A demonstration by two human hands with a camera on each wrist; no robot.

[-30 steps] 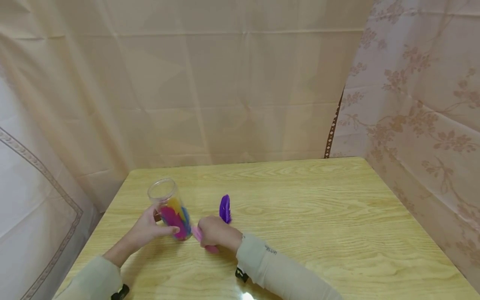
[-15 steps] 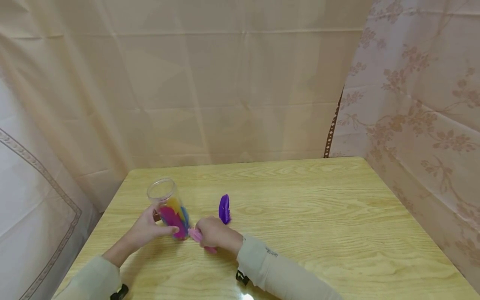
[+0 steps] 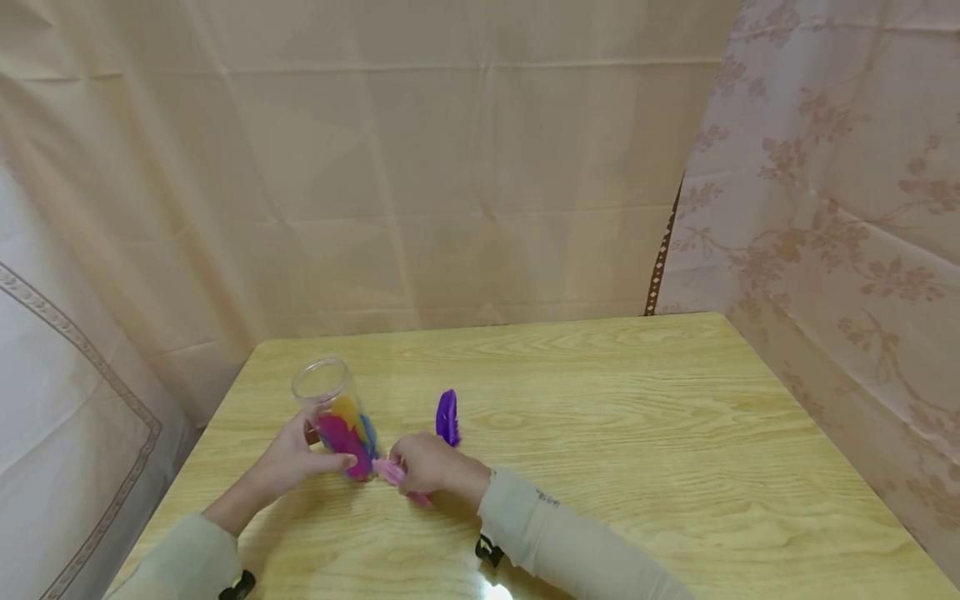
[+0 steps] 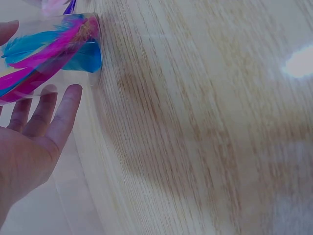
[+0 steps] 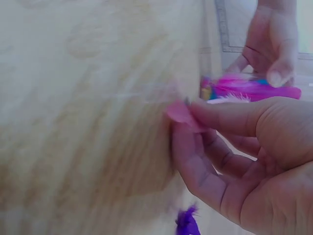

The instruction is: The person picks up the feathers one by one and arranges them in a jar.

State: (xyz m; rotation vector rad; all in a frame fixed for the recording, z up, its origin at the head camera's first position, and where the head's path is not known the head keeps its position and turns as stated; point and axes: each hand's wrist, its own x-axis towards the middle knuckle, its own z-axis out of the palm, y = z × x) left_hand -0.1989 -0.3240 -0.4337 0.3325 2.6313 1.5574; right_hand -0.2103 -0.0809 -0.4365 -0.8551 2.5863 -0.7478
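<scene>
A clear jar [image 3: 321,385] with magenta, yellow and blue feathers [image 4: 54,58] in it stands at the left of the table. My left hand [image 3: 288,458] holds it low down, thumb on the near side and fingers on the other. Between thumb and index finger, my right hand [image 3: 426,465] pinches a pink feather [image 5: 182,115]. One end of that feather points at the jar's base, and part of it is hidden by the fingers. Just beyond the right hand lies a purple feather [image 3: 447,417] on the wood.
The light wood-grain table [image 3: 637,433] extends to the right and towards the back. A beige curtain [image 3: 450,183] hangs behind its far edge. Patterned cloth [image 3: 847,208] closes off the right side, and white cloth [image 3: 67,417] hangs at the left.
The pink feather has turned slightly in my right hand, its end shifting a little left towards the jar. My left hand and the jar have barely moved; the purple feather lies where it was.
</scene>
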